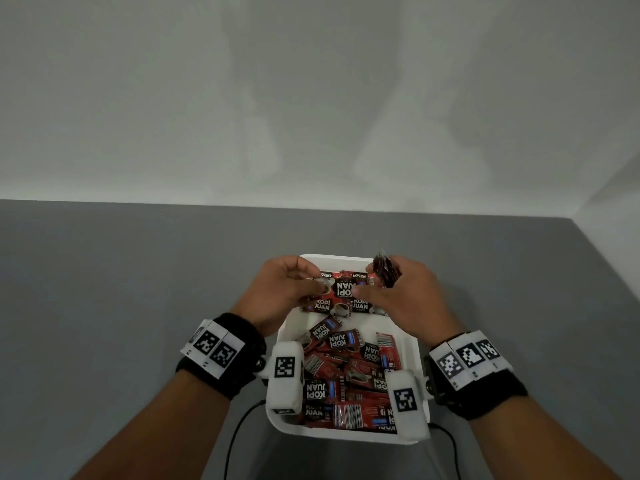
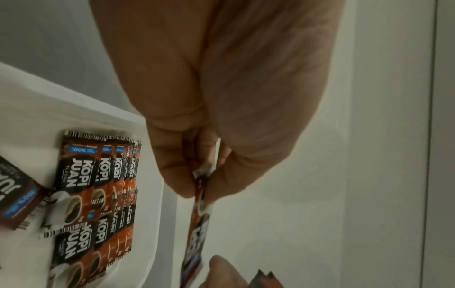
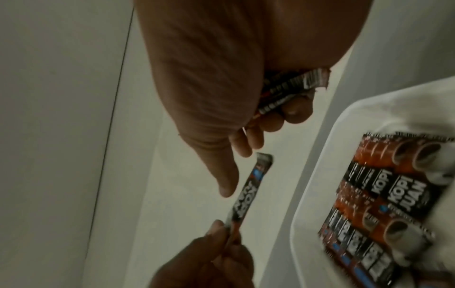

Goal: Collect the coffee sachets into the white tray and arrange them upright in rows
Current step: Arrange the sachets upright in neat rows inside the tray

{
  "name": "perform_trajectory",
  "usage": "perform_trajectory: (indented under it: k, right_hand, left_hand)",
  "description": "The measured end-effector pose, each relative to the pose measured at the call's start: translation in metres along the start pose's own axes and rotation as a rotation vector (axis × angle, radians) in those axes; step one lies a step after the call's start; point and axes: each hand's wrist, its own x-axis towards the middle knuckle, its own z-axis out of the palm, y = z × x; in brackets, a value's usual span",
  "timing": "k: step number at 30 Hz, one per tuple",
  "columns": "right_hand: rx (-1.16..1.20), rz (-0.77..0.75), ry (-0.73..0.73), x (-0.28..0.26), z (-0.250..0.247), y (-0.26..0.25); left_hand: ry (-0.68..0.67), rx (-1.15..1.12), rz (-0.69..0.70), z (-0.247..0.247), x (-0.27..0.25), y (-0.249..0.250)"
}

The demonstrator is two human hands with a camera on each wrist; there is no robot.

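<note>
The white tray [image 1: 346, 434] stands on the grey table right in front of me. Red-and-black coffee sachets stand in rows [image 1: 349, 306] at its far end, and a loose pile [image 1: 349, 375] fills the near half. Above the rows, my left hand [image 1: 320, 284] pinches one end of a single sachet [image 2: 198, 214] between thumb and fingers. My right hand [image 1: 377, 289] grips a bundle of sachets [image 1: 386, 271] in its curled fingers. Its index finger [image 3: 226, 175] reaches out beside the single sachet [image 3: 248, 193]. The rows [image 3: 381, 194] lean against the tray wall.
The grey table [image 1: 138, 289] spreads to the left and right of the tray and meets a white wall [image 1: 311, 98] at the back. Thin black cables [image 1: 239, 434] run from my wrist cameras along the near edge.
</note>
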Motion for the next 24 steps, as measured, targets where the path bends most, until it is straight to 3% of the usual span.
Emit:
perform_trajectory:
  k: [2, 4, 6, 8, 11, 14, 17, 21, 24]
  right_hand:
    - [0.062, 0.006, 0.054, 0.000, 0.003, 0.001]
    - [0.318, 0.106, 0.071, -0.001, 0.008, 0.000]
    - [0.590, 0.198, 0.016, -0.001, 0.015, -0.007]
    - [0.690, 0.222, -0.038, -0.002, 0.020, -0.016]
    - [0.685, 0.246, -0.029, 0.004, 0.029, -0.019]
    - [0.693, 0.310, -0.027, 0.005, 0.031, -0.016]
    - [0.747, 0.348, -0.088, 0.003, 0.033, -0.015]
    - [0.824, 0.394, -0.148, 0.003, 0.035, -0.014]
    - [0.774, 0.357, -0.243, 0.003, 0.031, -0.014]
  left_hand:
    - [0.041, -0.028, 0.020, 0.002, 0.000, -0.002]
    - [0.080, -0.003, 0.066, 0.011, -0.004, -0.004]
    - [0.067, 0.080, 0.141, 0.025, -0.011, -0.007]
    - [0.003, 0.152, 0.201, 0.040, -0.017, -0.009]
    - [-0.079, 0.175, 0.220, 0.054, -0.022, -0.011]
    - [-0.070, 0.140, 0.196, 0.057, -0.023, -0.008]
    - [-0.063, 0.228, 0.189, 0.059, -0.020, -0.005]
    - [-0.080, 0.392, 0.283, 0.061, -0.016, -0.009]
    - [-0.120, 0.351, 0.280, 0.059, -0.015, -0.008]
